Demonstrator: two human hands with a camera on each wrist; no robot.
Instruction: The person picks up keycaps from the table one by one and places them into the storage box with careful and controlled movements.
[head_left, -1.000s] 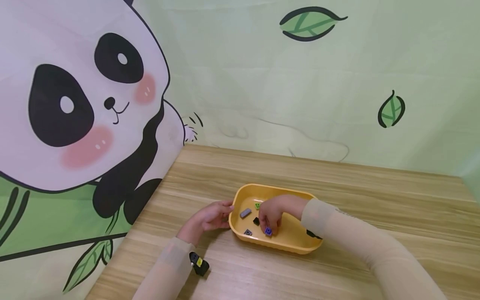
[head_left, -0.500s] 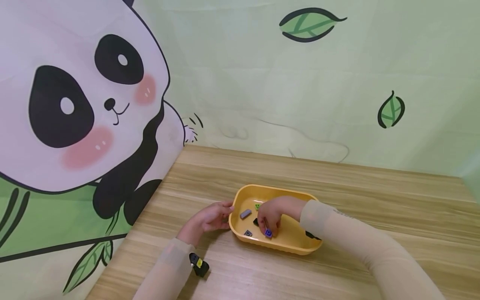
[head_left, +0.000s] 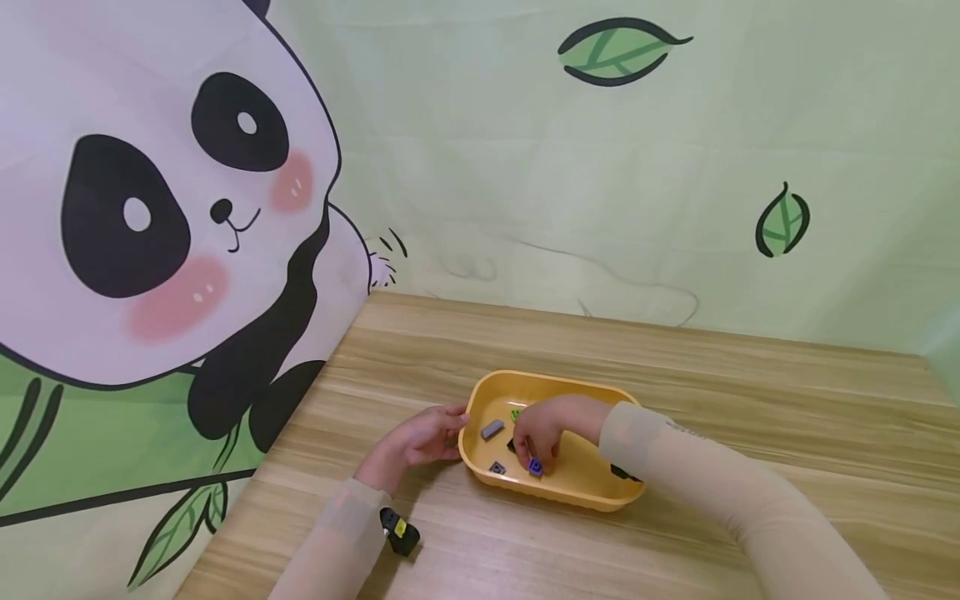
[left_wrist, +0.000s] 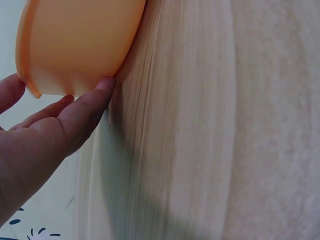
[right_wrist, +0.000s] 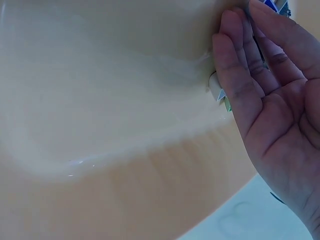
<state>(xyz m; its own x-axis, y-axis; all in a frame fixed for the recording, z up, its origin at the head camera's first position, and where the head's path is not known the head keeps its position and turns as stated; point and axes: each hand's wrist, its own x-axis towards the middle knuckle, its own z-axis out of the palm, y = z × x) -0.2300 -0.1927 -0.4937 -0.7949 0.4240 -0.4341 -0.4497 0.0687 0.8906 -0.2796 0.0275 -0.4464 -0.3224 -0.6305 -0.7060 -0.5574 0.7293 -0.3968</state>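
Note:
A yellow plastic bin sits on the wooden table with several small toy bricks in it. My left hand is at its left end; in the left wrist view the fingertips touch the outer wall and another digit meets the rim. Reaching down into the bin, my right hand pinches a blue brick between thumb and fingers. In the right wrist view only an edge of that brick shows past the thumb. A long grey brick, a dark grey brick and a green brick lie nearby.
A black brick-built piece with a yellow patch stands on the table beside the left forearm. A black piece at the bin's right end is partly hidden by the right sleeve. A panda-printed cloth hangs behind and to the left.
My right hand shifts very slightly within the bin and the blue brick tips a little under its fingers. The left hand keeps its place at the bin's end.

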